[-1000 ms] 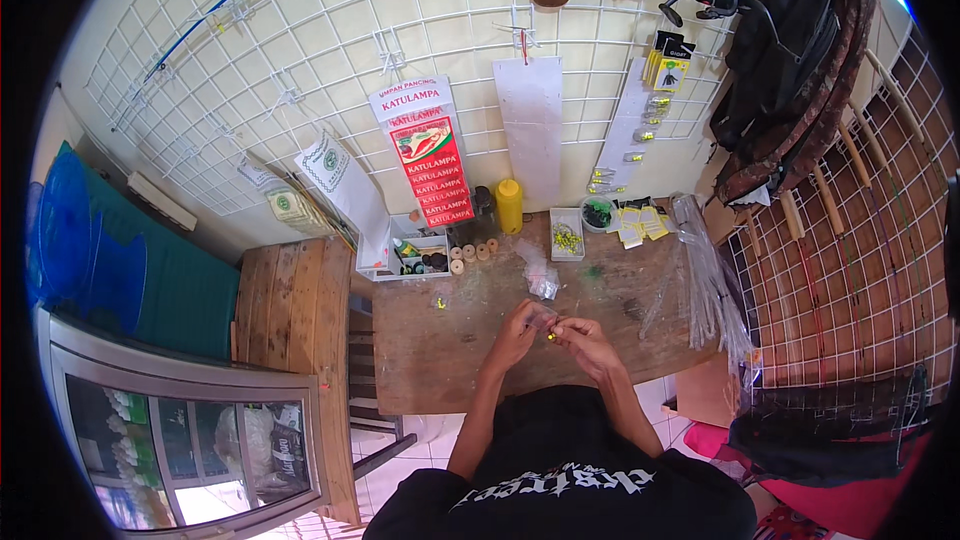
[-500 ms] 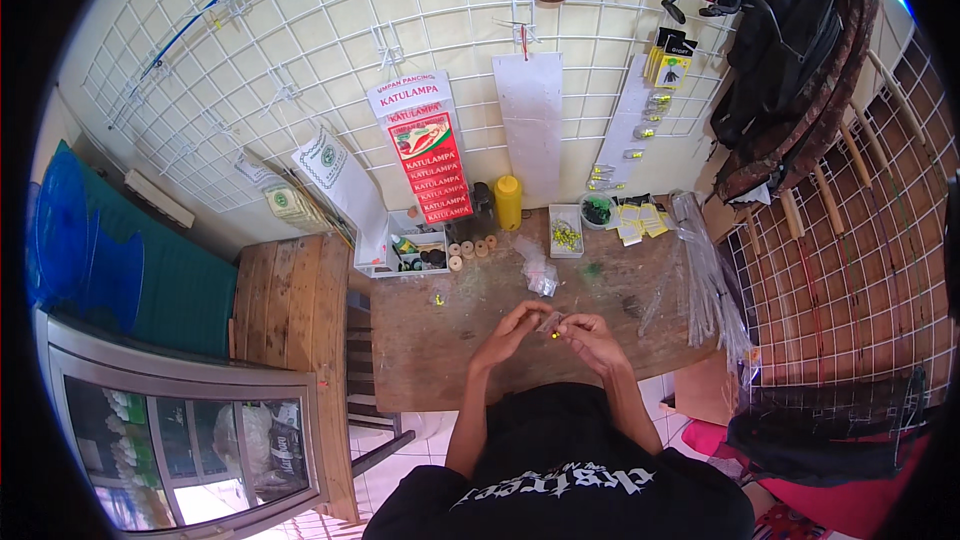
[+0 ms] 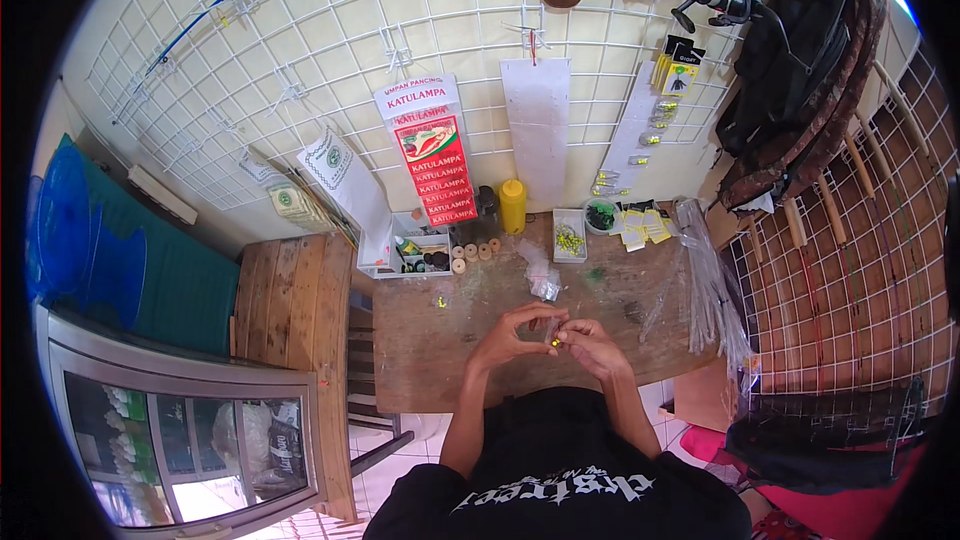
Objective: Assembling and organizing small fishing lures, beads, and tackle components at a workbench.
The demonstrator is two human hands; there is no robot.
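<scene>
yellow piece [image 3: 556,343] in right hand [image 3: 594,349], clear plastic [image 3: 552,326] in left hand [image 3: 501,339]

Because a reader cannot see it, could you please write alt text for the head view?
A person's left hand and right hand, close together above a wooden table, hold a small clear packet and a tiny yellow piece. Behind are a yellow bottle and a white tray of yellow-green pieces, below a white wire grid.
</scene>
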